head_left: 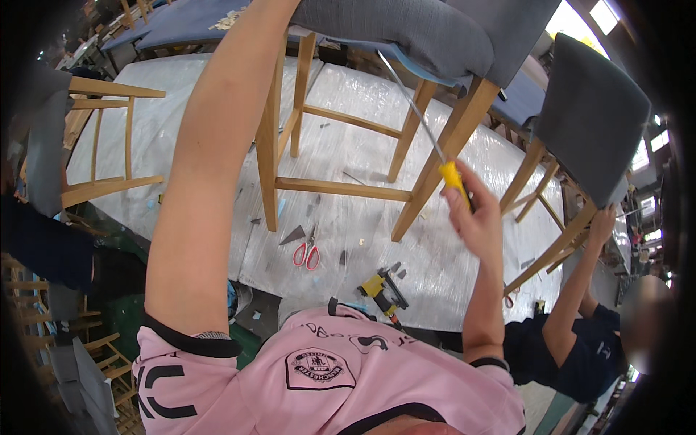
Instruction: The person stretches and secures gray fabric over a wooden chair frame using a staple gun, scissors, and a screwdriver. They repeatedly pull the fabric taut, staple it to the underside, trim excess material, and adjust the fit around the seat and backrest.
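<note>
A chair with a grey upholstered seat (406,32) and wooden legs stands upright in front of me on a plastic-covered table. My right hand (477,214) is closed round the yellow handle of a screwdriver (451,176). Its long metal shaft slants up and left past a leg, and the tip meets the seat's lower edge, where blue material (428,71) shows beneath the grey cover. My left forearm reaches up beside the seat's left side; the hand itself lies beyond the upper edge of the picture.
Red-handled scissors (307,254) and a yellow-and-black staple gun (383,290) lie on the plastic-covered tabletop (337,217) among scraps. At right, another person (580,326) holds a second grey chair (594,116). Another chair (116,181) lies tipped at left.
</note>
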The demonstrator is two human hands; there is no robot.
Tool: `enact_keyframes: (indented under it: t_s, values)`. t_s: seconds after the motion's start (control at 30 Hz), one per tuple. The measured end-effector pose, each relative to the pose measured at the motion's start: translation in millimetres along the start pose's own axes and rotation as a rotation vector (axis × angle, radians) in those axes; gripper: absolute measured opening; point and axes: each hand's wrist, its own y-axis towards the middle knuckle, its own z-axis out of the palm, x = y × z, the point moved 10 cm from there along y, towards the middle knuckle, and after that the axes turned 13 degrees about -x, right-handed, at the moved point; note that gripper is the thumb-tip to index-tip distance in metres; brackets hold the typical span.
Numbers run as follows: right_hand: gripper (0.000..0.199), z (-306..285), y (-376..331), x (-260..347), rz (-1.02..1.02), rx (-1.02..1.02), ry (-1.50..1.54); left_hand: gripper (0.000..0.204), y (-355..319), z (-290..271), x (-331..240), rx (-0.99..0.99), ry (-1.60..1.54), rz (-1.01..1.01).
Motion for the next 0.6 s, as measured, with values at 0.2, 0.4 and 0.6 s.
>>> enact_keyframes:
  t_s: [0.2,0.4,0.6]
  values:
    - [0.049,-25.0,36.6,18.6,0.017,-0.03,-0.105,0.093,-1.9,2.5,-0.8,0.008,-0.096,-0.009]
    - [0.047,-32.5,33.1,22.9,0.107,-0.101,0.015,0.078,-12.9,-10.3,-15.6,-0.026,-0.15,0.072]
    - [0.045,-13.3,20.4,14.0,0.276,-0.126,0.281,0.069,-0.7,-3.7,-18.8,-0.031,-0.188,0.108]
